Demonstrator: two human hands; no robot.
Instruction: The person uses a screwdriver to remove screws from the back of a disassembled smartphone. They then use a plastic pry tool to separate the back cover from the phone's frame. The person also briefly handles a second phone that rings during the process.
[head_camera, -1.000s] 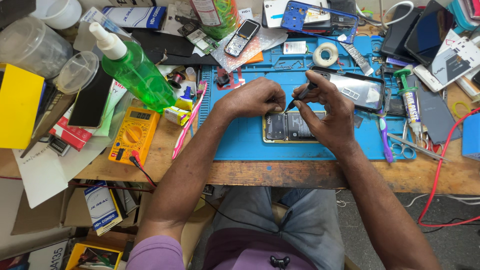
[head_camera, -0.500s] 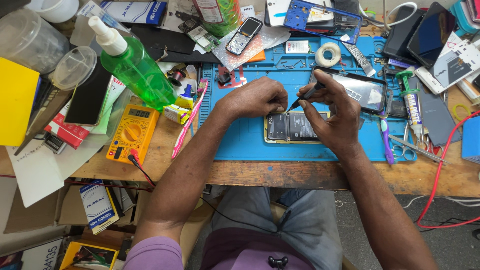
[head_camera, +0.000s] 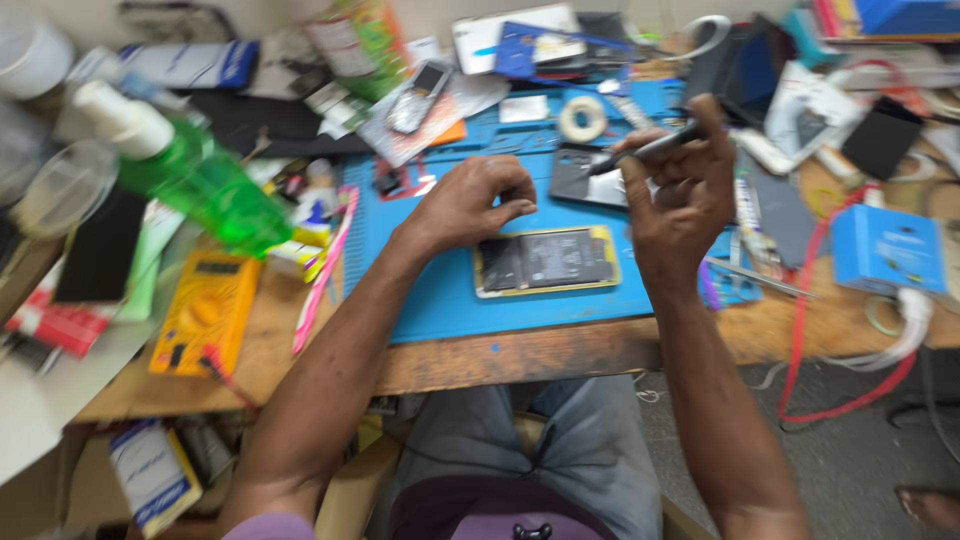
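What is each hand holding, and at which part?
The right hand holds a thin dark tool around its middle. The left hand holds nothing.

Phone repair workshop, blue mat (head_camera: 420, 290), multimeter (head_camera: 205, 312), opened phone (head_camera: 547, 261)

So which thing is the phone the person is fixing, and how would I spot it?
Find the big blue mat in the middle of the messy wooden bench. Near its front edge, between the left hand and the right hand, lies the opened phone, flat, with its dark insides showing. Its yellow rim sets it apart from the small grey keypad phone further back.
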